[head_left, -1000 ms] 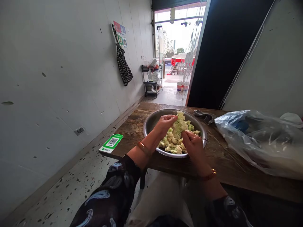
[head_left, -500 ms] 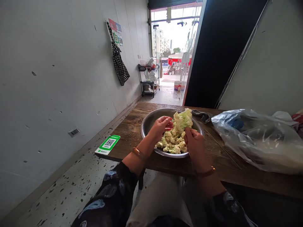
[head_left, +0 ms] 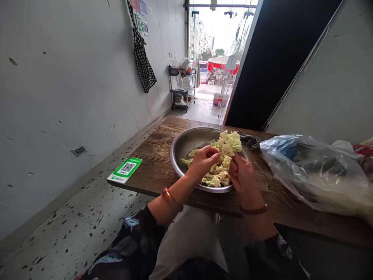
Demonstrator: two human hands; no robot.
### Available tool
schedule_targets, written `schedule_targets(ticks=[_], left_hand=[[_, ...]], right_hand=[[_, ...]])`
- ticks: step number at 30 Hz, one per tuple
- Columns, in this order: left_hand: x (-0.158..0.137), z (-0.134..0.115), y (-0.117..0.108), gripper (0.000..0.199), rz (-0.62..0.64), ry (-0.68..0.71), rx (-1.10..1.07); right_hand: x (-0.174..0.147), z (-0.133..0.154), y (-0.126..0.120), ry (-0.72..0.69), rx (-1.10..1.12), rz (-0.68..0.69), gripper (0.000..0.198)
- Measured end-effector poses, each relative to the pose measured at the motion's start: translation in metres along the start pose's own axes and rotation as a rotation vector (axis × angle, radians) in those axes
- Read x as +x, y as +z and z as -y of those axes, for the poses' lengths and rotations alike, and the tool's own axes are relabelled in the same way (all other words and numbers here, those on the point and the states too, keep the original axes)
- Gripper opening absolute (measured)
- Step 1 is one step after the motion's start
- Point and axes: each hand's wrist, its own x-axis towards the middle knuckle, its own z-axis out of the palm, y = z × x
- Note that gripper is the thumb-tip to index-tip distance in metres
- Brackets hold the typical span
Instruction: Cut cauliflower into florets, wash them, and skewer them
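Note:
Above the bowl's right side, my right hand (head_left: pixel 241 171) is closed at the lower end of a bunch of pale green-white cauliflower (head_left: pixel 230 142), which stands up from its fingers. Whether a stick runs through the bunch is hidden. My left hand (head_left: pixel 205 158) is just left of the bunch, thumb and forefinger pinched together; anything between them is too small to make out. Below both hands, a wide steel bowl (head_left: pixel 178 140) holds loose cauliflower florets (head_left: pixel 215 180), several of them partly covered by my hands.
The bowl stands on a dark wooden table (head_left: pixel 157 155). Thin sticks (head_left: pixel 272 179) lie to its right, beside a large clear plastic bag (head_left: pixel 314 171). A dark cloth (head_left: pixel 249 140) is behind the bowl. A green QR-code card (head_left: pixel 125 169) lies at the left corner.
My left hand's fingers have come together in a pinch, and the hand has shifted right. My right hand still has the cauliflower bunch. The camera view has tilted slightly.

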Motion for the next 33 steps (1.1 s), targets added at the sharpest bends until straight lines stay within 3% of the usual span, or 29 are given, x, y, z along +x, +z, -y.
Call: schedule_targets(ticks=[6,12,19,24,29,33], left_hand=[[-0.002,0.0,-0.007,0.012,-0.016,-0.02,-0.021],[-0.004,0.0,-0.008,0.017,-0.066,0.016,0.07],[0.001,-0.002,-0.013,0.029,-0.002,-0.158,-0.156],[0.014,-0.009,-0.018,0.018,0.07,-0.356,-0.363],[0.013,-0.016,-0.016,0.019,0.149,-0.361,-0.422],[0.006,-0.013,-0.015,0.022,0.147,-0.342,-0.472]], right_hand=[[-0.003,0.0,0.001,0.111,0.036,0.093,0.049],[-0.003,-0.001,0.003,0.107,0.029,0.13,0.047],[0.002,0.0,0.004,0.102,0.001,0.266,0.043],[0.009,0.005,0.002,0.156,0.01,0.4,0.045],[0.01,0.009,-0.001,0.222,0.054,0.468,0.048],[0.012,0.002,0.0,0.218,-0.044,0.48,0.05]])
